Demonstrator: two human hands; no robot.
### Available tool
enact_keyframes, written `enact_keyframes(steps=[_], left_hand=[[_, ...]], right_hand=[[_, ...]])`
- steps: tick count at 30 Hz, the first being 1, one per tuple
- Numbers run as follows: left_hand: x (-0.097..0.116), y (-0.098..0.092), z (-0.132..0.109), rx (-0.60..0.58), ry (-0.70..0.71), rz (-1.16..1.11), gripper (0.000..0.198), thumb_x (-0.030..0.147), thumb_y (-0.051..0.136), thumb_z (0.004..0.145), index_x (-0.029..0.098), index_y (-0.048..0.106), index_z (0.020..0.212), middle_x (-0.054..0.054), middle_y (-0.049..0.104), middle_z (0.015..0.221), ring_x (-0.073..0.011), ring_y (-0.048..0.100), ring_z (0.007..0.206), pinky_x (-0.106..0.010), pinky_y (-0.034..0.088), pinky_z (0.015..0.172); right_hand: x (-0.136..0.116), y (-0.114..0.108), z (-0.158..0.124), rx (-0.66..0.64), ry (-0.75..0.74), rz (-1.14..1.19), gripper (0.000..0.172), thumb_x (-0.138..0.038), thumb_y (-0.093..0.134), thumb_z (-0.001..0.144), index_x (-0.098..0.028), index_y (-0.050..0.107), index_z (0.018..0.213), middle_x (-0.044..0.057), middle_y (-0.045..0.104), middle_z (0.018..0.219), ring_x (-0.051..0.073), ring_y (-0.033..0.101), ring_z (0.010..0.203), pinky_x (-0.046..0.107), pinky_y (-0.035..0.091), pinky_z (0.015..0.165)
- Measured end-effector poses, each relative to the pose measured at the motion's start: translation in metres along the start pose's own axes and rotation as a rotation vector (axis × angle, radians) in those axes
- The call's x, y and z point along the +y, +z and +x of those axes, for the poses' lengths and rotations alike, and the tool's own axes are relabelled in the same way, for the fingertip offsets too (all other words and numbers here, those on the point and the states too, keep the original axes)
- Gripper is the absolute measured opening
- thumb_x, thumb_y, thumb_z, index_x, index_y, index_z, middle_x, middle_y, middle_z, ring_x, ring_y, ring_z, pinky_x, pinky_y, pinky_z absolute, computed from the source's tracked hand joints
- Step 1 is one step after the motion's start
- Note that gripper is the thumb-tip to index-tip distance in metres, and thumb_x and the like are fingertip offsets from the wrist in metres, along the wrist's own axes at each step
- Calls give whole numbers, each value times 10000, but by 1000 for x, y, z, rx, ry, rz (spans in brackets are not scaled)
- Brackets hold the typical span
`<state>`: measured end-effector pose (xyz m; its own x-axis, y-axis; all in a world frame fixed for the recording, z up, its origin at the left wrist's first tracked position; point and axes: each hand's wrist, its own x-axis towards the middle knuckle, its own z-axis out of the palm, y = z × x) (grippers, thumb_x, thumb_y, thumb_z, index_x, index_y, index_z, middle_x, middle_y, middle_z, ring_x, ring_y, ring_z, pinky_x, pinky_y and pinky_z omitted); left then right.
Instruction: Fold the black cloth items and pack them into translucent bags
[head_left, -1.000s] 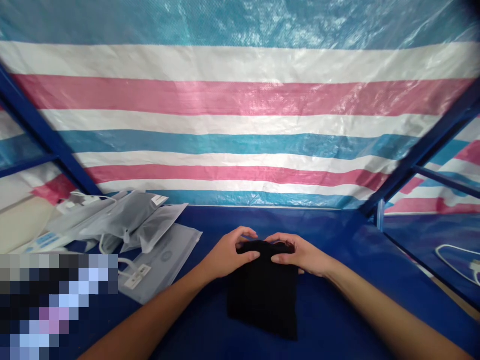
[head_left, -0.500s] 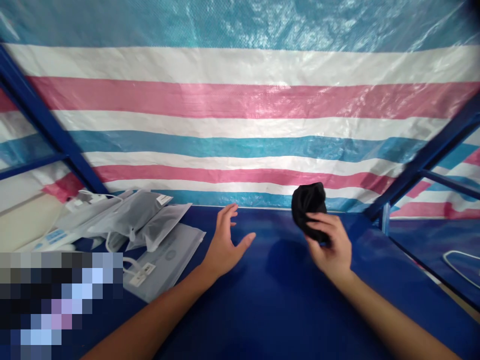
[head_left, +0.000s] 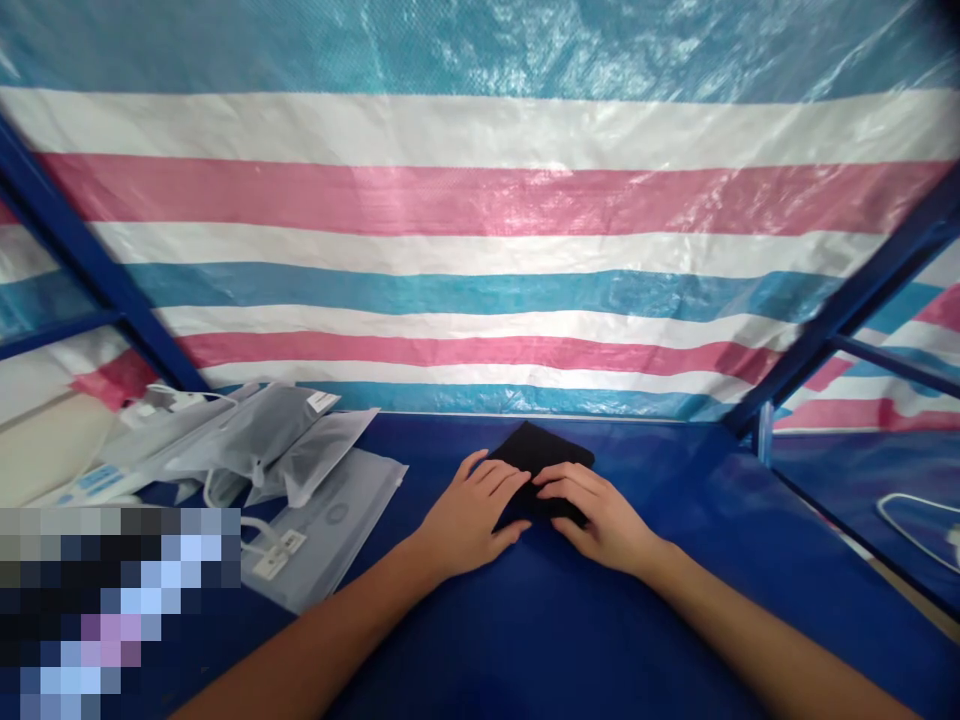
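A folded piece of black cloth (head_left: 540,445) lies on the blue tabletop (head_left: 517,640), one corner pointing away from me. My left hand (head_left: 472,515) rests over its left side, fingers stretched across the fabric and thumb apart near the front edge. On the right side, my right hand (head_left: 600,515) has its fingers curled over the cloth, with the thumb at the near edge. Both sets of fingertips almost meet at the middle. The hands cover much of the cloth, so its exact kind cannot be made out.
At the left lie several frosted zip bags (head_left: 337,520) with dark contents and white tags (head_left: 281,555). Blue metal frame bars (head_left: 825,330) rise on both sides. A striped plastic sheet (head_left: 480,200) hangs behind. A white cable (head_left: 900,500) shows at far right.
My right hand has brought the bunched black cloth left and down onto the tabletop, where it now lies flatter. My left hand has moved right slightly and onto the cloth.
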<state>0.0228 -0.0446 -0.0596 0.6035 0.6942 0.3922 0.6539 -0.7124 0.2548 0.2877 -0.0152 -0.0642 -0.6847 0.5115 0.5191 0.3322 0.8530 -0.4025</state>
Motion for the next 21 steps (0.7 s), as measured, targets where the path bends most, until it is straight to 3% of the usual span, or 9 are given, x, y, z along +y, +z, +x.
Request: enact_keyframes(steps=[3, 7, 11, 14, 18, 21], left_hand=[[-2, 0, 4, 32, -31, 1, 414, 292, 666, 1007, 228, 593, 1409, -106, 673, 1392, -310, 530, 1448, -578, 279, 1316], [-8, -3, 8, 10, -39, -20, 307, 174, 557, 1027, 259, 650, 1307, -59, 706, 1290, -245, 644, 1278, -517, 361, 1273], [-5, -7, 9, 49, -7, 23, 268, 220, 516, 1056, 242, 657, 1283, -71, 726, 1162, -257, 673, 1146, -532, 405, 1212], [4, -10, 7, 62, -9, 72, 261, 280, 495, 1073, 215, 653, 1270, -98, 718, 1080, -282, 670, 1046, -508, 491, 1059], [10, -12, 5, -4, -33, 156, 261, 296, 461, 1093, 218, 659, 1243, -91, 690, 1016, -264, 652, 927, -425, 522, 870], [9, -10, 3, -26, -46, 128, 269, 292, 455, 1102, 227, 669, 1253, -83, 677, 1026, -252, 645, 916, -402, 527, 841]], right_hand=[[-1, 3, 1, 44, 16, 32, 343, -126, 654, 926, -266, 625, 1237, 124, 706, 1293, 297, 690, 1170, 495, 574, 993], [-1, 6, 3, 82, 68, 59, 268, -131, 647, 938, -264, 618, 1169, 118, 706, 1251, 293, 692, 1133, 491, 578, 965], [-3, 3, 5, 141, 103, 61, 156, -183, 661, 972, -268, 628, 1099, 127, 691, 1269, 312, 667, 1189, 513, 570, 999], [-4, 0, 6, 166, 113, 34, 125, -211, 667, 986, -267, 640, 1094, 135, 673, 1300, 328, 641, 1227, 532, 564, 1016], [-5, -5, 7, 93, 100, 42, 142, -218, 661, 997, -263, 651, 1131, 126, 695, 1225, 310, 662, 1150, 508, 579, 979], [-3, -10, 7, -15, 104, 122, 136, -284, 683, 1012, -258, 673, 1145, 118, 713, 1191, 287, 693, 1092, 456, 600, 947]])
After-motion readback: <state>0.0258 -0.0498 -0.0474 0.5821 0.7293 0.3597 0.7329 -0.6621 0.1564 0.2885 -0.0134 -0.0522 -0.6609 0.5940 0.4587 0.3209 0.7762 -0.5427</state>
